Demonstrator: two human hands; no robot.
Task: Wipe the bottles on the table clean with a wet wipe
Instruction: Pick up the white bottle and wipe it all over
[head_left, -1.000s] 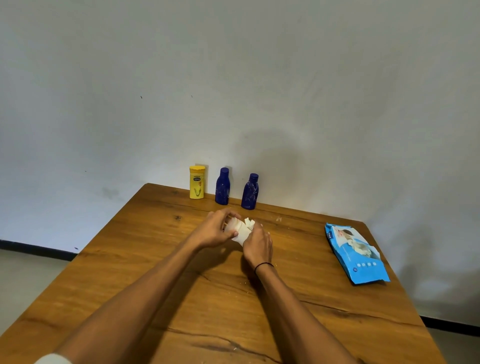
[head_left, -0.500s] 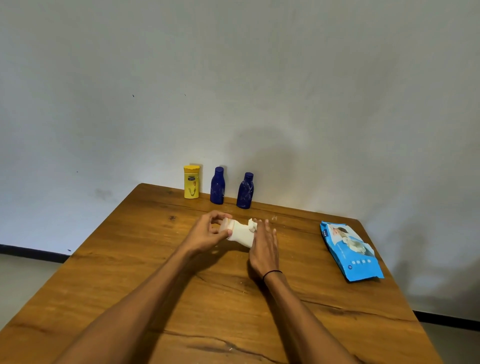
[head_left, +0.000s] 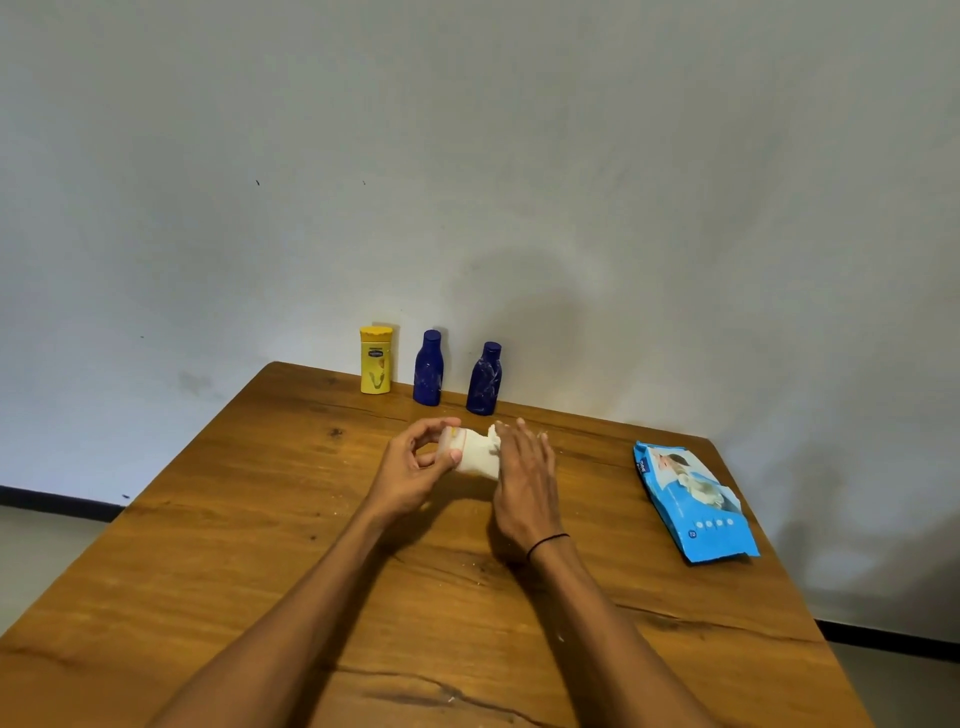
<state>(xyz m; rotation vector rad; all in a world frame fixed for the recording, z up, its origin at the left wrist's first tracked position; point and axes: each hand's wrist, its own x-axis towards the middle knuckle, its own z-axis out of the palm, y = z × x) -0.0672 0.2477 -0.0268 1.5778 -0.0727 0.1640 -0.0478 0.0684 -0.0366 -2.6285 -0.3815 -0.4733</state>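
the person's left hand (head_left: 410, 470) pinches one end of a small white bottle (head_left: 470, 453), thumb and curled fingers closed on that end, where a thin orange band shows. the bottle lies sideways, held just above the wooden table (head_left: 260, 545). against its other end the right hand (head_left: 524, 486) is spread, fingers straight and together, palm turned toward the bottle. a white wet wipe (head_left: 493, 441) sits bunched between that palm and the bottle, a crumpled corner of it poking out above the fingers. whether the right thumb hooks round the wipe cannot be told, since the back of the hand hides it. a thin black band (head_left: 548, 543) circles the right wrist.

beyond the grip, at the far edge of the table against the grey wall (head_left: 519, 156), three more bottles stand upright in a row. the yellow bottle (head_left: 375, 359) is furthest left of the grip, the first blue bottle (head_left: 429, 367) is next to it, and the second blue bottle (head_left: 484, 378) stands almost straight past the held bottle. well to the right of the grip, a blue pack of wipes (head_left: 693, 501) lies flat near the table's right edge.
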